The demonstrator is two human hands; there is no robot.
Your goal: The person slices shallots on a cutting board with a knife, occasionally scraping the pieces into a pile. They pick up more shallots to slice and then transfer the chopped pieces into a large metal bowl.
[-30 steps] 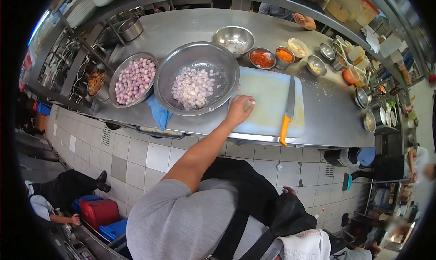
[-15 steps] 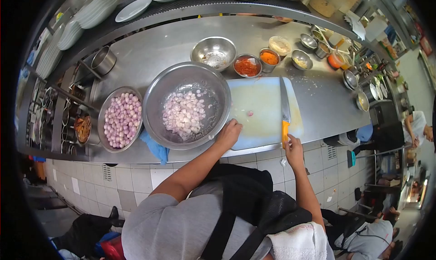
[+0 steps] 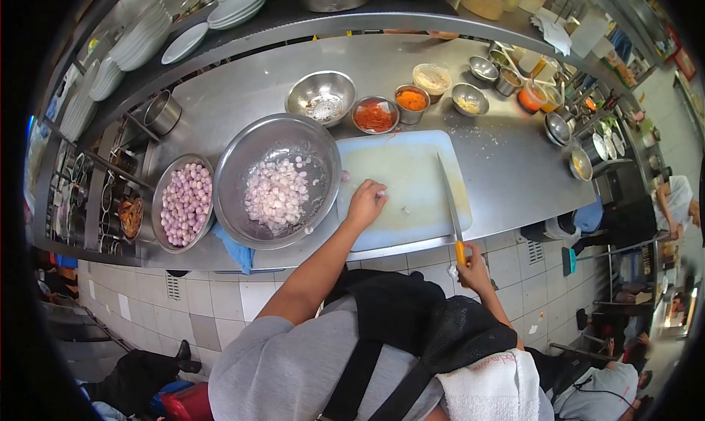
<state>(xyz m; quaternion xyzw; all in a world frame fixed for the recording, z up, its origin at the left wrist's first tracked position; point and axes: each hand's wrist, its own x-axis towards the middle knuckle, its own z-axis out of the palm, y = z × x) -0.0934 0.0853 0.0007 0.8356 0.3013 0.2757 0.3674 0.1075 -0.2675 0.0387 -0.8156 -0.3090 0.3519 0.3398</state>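
Note:
My right hand (image 3: 475, 269) grips the yellow handle of a long kitchen knife (image 3: 450, 200), its blade lying along the right side of the white cutting board (image 3: 422, 164). Over the left half of the board is my left hand (image 3: 366, 205), fingers curled together; a pale bit shows at the fingertips, too small to name. A small shallot piece (image 3: 406, 210) lies on the board, and another sits by the bowl's rim. Left of the board, a large steel bowl (image 3: 323, 208) contains peeled, cut shallots (image 3: 276, 192). Farther left, an oval colander-like bowl holds whole purple shallots (image 3: 186, 204).
Behind the board stand a steel bowl (image 3: 320, 83), a bowl of red shreds (image 3: 375, 116), an orange-filled cup (image 3: 412, 101) and several small containers. A blue cloth (image 3: 235, 249) hangs at the counter edge. Plates line the shelf above. Other people are at right and lower left.
My left hand has moved from beside the large bowl onto the board, fingers curled. My right hand has drawn the knife nearer to my body. The view has shifted slightly.

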